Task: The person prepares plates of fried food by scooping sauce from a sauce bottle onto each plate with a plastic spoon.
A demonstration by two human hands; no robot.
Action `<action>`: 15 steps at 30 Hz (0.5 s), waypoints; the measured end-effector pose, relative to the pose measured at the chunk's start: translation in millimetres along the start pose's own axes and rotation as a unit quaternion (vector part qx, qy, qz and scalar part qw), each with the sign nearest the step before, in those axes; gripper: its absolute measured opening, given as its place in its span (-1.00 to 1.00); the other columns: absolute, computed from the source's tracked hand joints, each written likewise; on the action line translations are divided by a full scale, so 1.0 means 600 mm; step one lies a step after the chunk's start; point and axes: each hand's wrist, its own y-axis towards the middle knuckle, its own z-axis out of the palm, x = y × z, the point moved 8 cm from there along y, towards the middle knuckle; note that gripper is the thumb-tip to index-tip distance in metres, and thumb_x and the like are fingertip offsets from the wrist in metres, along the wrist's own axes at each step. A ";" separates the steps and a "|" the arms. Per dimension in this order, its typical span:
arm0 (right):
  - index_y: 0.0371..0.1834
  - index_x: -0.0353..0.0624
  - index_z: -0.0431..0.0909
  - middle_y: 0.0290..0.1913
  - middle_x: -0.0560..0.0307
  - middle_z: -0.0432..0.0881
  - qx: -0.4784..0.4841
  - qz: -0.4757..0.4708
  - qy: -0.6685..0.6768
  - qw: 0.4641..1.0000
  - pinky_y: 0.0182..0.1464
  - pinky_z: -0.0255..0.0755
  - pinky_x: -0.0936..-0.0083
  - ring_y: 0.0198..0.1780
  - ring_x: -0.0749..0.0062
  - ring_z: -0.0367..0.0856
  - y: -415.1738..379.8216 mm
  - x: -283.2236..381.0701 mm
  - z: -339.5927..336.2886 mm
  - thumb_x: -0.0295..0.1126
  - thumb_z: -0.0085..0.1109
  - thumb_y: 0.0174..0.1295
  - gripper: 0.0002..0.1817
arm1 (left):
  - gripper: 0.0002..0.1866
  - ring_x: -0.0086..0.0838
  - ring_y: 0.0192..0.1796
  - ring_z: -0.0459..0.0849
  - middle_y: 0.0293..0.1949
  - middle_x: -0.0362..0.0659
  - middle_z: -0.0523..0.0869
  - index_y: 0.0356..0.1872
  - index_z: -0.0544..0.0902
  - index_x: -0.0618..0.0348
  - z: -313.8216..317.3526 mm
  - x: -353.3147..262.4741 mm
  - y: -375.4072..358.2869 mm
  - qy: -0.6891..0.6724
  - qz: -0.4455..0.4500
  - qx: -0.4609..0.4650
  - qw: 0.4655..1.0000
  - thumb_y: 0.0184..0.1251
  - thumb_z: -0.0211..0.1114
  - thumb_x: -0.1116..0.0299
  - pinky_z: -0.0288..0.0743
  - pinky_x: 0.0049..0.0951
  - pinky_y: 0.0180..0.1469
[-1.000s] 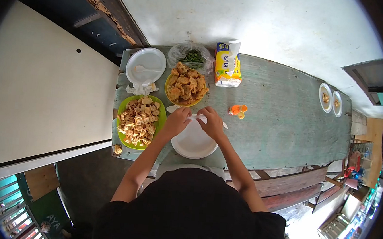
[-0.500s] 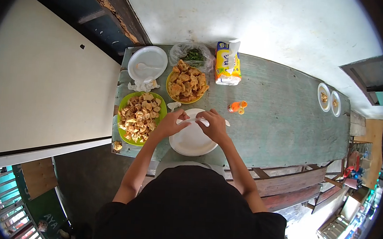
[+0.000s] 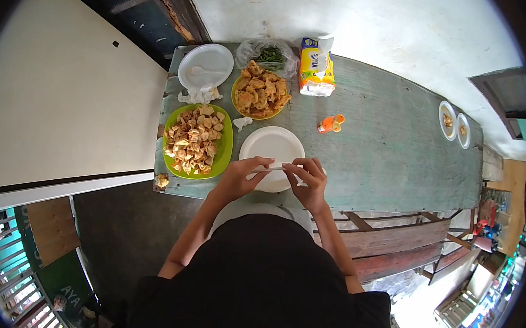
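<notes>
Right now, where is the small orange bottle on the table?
In the head view, the small orange bottle lies on the grey-green wooden table, right of the empty white plate and below the yellow tissue pack.

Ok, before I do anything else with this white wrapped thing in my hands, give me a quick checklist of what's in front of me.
1. Left hand and right hand both grip the white wrapped item: ok.
2. What the wrapped item holds: cannot tell.
3. White plate under the hands bare: ok.
4. Green plate of fried pieces beside the left hand: ok.
5. Orange bottle upright: not ok, it lies on its side.
6. Tissue pack on the table: ok.
</notes>
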 end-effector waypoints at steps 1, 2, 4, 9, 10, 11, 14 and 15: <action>-0.38 0.00 0.64 -0.38 0.30 0.55 -0.001 0.001 -0.001 1.000 -0.49 0.37 0.52 -0.41 0.40 0.49 0.001 0.006 -0.006 -0.65 0.35 -0.26 -0.67 | -0.77 -0.23 -0.09 0.67 -0.13 -0.08 0.68 -0.16 0.56 0.18 -0.002 -0.003 -0.001 0.000 0.001 0.001 1.000 0.13 0.28 0.49 0.55 -0.38 -0.08; -0.39 0.00 0.64 -0.38 0.30 0.55 0.000 -0.002 0.001 1.000 -0.49 0.37 0.52 -0.41 0.41 0.48 0.004 0.010 -0.012 -0.66 0.36 -0.27 -0.67 | -0.78 -0.23 -0.08 0.67 -0.12 -0.08 0.68 -0.19 0.56 0.18 -0.007 -0.013 0.000 0.001 0.030 -0.006 1.000 0.10 0.29 0.50 0.56 -0.37 -0.09; -0.39 0.00 0.64 -0.39 0.30 0.55 0.000 -0.006 0.003 1.000 -0.49 0.37 0.53 -0.42 0.41 0.48 0.009 0.020 -0.023 -0.66 0.37 -0.27 -0.67 | -0.79 -0.24 -0.07 0.67 -0.11 -0.09 0.68 -0.22 0.56 0.17 -0.014 -0.029 0.000 0.004 0.060 -0.014 0.998 0.08 0.30 0.52 0.57 -0.37 -0.10; -0.38 -0.04 0.65 -0.41 0.29 0.55 -0.035 -0.035 0.004 0.999 -0.48 0.28 0.60 -0.43 0.48 0.42 0.013 0.044 -0.040 -0.66 0.41 -0.26 -0.67 | -0.81 -0.25 -0.06 0.67 -0.10 -0.09 0.68 -0.32 0.53 0.16 -0.022 -0.066 -0.007 0.044 0.156 -0.056 0.985 0.03 0.31 0.57 0.60 -0.38 -0.13; -0.38 -0.04 0.65 -0.41 0.29 0.55 -0.036 -0.036 0.004 0.999 -0.48 0.28 0.60 -0.43 0.48 0.42 0.014 0.052 -0.040 -0.66 0.41 -0.26 -0.67 | -0.81 -0.25 -0.06 0.67 -0.10 -0.09 0.68 -0.32 0.53 0.16 -0.019 -0.066 -0.008 0.045 0.158 -0.056 0.985 0.03 0.31 0.57 0.60 -0.38 -0.13; -0.39 -0.08 0.63 -0.42 0.29 0.54 -0.076 0.011 0.030 0.997 -0.48 0.25 0.63 -0.44 0.53 0.41 0.015 0.051 -0.050 -0.61 0.43 -0.23 -0.71 | -0.84 -0.24 -0.06 0.67 -0.11 -0.09 0.68 -0.34 0.53 0.17 -0.019 -0.073 -0.012 0.074 0.187 -0.072 0.977 0.04 0.29 0.57 0.60 -0.37 -0.14; -0.40 -0.10 0.60 -0.42 0.27 0.53 -0.074 0.108 0.103 0.986 -0.49 0.23 0.67 -0.45 0.60 0.41 -0.003 0.026 -0.051 -0.52 0.43 -0.16 -0.77 | -0.90 -0.22 -0.05 0.67 -0.12 -0.08 0.68 -0.39 0.52 0.19 -0.018 -0.078 -0.022 0.136 0.234 -0.096 0.958 0.06 0.27 0.55 0.61 -0.34 -0.15; -0.40 -0.10 0.59 -0.42 0.25 0.53 -0.034 0.160 0.148 0.975 -0.50 0.24 0.68 -0.46 0.61 0.42 -0.013 0.010 -0.039 -0.47 0.42 -0.12 -0.79 | -0.92 -0.20 -0.06 0.67 -0.12 -0.08 0.68 -0.42 0.52 0.20 -0.017 -0.081 -0.025 0.167 0.251 -0.103 0.948 0.08 0.25 0.54 0.62 -0.33 -0.16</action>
